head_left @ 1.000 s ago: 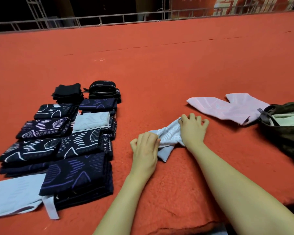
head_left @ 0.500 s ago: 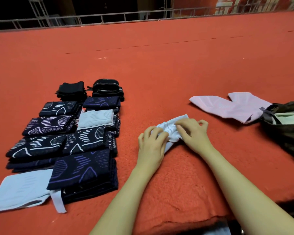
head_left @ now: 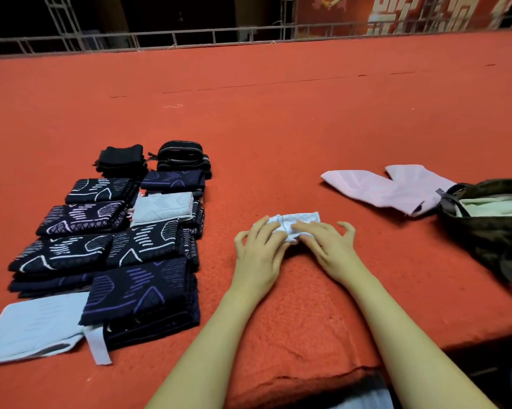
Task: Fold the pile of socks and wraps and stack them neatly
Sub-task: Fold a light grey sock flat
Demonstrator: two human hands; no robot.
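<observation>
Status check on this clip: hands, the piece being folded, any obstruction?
Left hand and right hand both pressing the white sock, fingers on top. Sock bunched small on the red carpet. Nothing in the way; folded stacks sit apart, left.

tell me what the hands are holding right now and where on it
Both hands, left hand and right hand, press the small white sock onto the red carpet, fingers over its near edge.
</observation>
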